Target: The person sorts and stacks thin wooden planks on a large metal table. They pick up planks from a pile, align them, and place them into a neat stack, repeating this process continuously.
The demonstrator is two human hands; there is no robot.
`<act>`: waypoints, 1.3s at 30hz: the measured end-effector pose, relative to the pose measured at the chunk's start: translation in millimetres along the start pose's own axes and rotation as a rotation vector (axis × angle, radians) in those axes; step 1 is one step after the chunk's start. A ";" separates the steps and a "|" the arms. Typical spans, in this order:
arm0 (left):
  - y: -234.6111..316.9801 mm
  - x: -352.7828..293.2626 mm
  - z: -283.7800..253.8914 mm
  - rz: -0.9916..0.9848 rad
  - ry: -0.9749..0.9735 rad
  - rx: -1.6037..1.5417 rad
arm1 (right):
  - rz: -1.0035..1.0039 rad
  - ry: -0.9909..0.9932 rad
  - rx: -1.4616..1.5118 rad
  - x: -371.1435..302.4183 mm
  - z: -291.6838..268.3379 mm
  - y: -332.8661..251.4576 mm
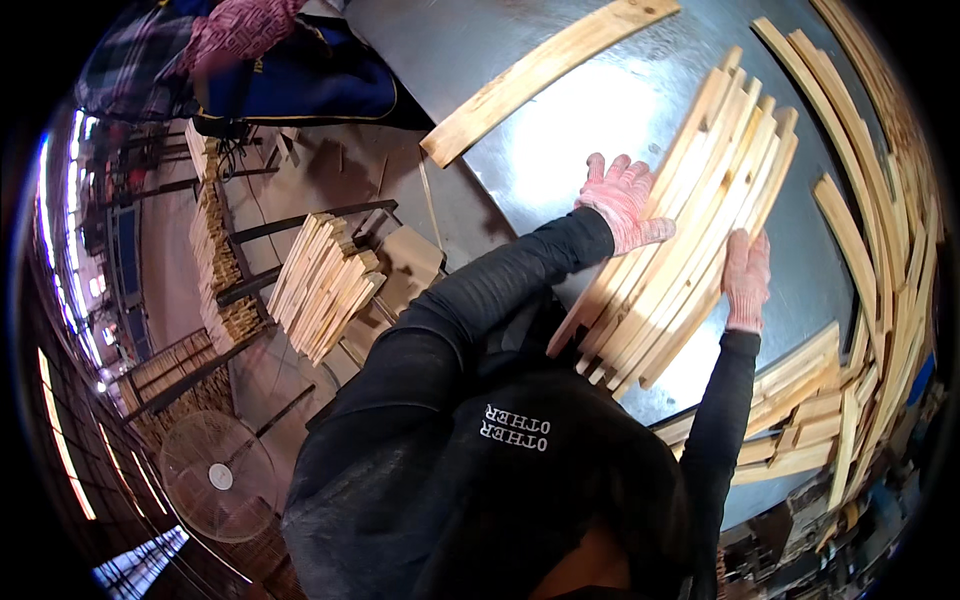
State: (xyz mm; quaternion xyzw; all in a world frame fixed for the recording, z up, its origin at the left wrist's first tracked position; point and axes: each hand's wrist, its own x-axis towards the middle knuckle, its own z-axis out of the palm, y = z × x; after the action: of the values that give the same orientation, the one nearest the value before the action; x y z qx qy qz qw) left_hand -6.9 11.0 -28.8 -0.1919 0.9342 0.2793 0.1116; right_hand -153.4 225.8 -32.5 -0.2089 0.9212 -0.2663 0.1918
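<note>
A bundle of pale wooden slats lies slanted across a shiny metal tabletop, its slats side by side with uneven ends. My left hand, in a pink-and-white knitted glove, rests against the bundle's left side. Its fingers are stretched and spread, with the thumb reaching over onto the wood. On the opposite side, my right hand in a similar glove touches the outermost slat, fingers extended along it. Both hands flank the bundle.
A single curved board overhangs the table's left edge. Long curved strips and shorter pieces are piled along the right. Left of me are another slat stack and a fan. A person in dark blue stands at upper left.
</note>
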 end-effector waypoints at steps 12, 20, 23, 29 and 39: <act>-1.2 66.1 41.7 0.048 0.157 -1.290 | 0.202 0.041 1.033 -12.8 0.3 -38.9; 95.2 92.0 -214.5 0.728 0.223 -1.383 | -0.353 0.478 0.544 75.9 -152.4 -90.2; 106.9 78.7 -285.1 0.748 0.217 -1.471 | -0.142 0.421 0.280 112.5 -203.0 -144.1; 52.0 131.7 -194.4 0.189 -0.124 -1.796 | -0.303 0.058 0.790 48.2 -136.6 -118.6; -75.4 50.4 -43.4 0.019 -0.044 -0.457 | 0.058 -0.148 0.418 -37.9 25.8 -68.2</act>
State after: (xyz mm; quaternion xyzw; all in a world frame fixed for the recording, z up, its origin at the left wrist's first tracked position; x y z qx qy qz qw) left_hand -24.9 -86.5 -45.3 -0.1972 0.8459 0.4886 0.0829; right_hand -90.3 181.1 -4.7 -0.1572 0.8349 -0.4298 0.3058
